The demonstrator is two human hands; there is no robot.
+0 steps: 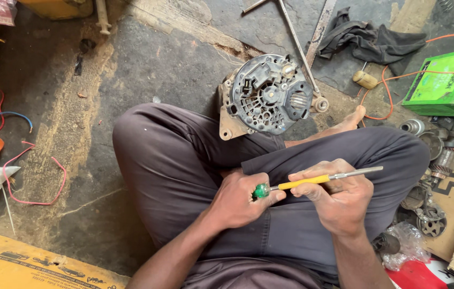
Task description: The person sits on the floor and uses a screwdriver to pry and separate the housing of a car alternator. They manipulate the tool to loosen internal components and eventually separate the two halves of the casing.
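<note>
We are seeing screwdriver (312, 181) lying level over lap. Left hand (240, 200) pinching green cap end, right hand (339, 198) closing round yellow handle, steel shaft poking right. Judging it light, stiff, slim (plastic likely slippery); handle being best hold. Alternator (267, 96) resting on floor by knee.

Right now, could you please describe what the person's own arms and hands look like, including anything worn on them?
Both forearms are bare, with no sleeves in view. The left hand and the right hand wear no gloves, and no rings, watch or bracelets show on either. The fingernails are short. The bare arms come up from the bottom edge of the picture over dark grey trousers.
</note>
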